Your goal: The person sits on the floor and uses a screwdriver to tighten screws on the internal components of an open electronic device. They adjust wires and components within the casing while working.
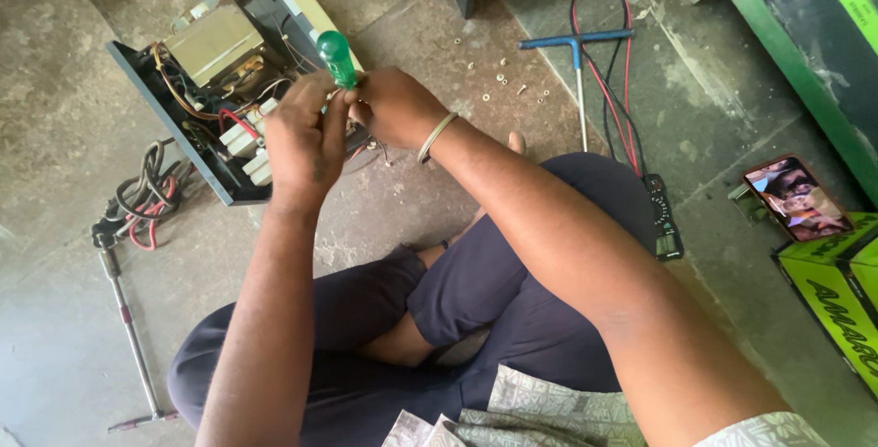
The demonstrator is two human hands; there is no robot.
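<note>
**Screwdriver gripped over the open case**

Concrete floor [73, 319] carried everything; we sat cross-legged on it, knees spread. Our left hand [305, 141] and right hand [395, 107] met in front of us, both clenched around a screwdriver [336, 57] whose green handle stuck up between them. Its blade was hidden by the fingers, so we could not tell what the tip touched. Holding it with both hands, close in, seemed a way to steady fine work rather than to reach.

Just behind the hands lay the open case [210, 90], tipped on its side so its transformer and wiring faced us; that tilt likely gave access to the insides. Loose screws [501, 77] lay scattered to the right of it, near but apart from the hands, seemingly kept within easy reach. A T-handled wrench [578, 54] lay beside them, with red and black leads [622, 81] running down to a meter [662, 218] by our right knee.

A phone [797, 198] rested further right against green boxes [837, 296]. On the left, a cable bundle [146, 193] and a long rod tool [128, 328] bounded the space. Bare floor stayed open between our left knee and the case.
</note>
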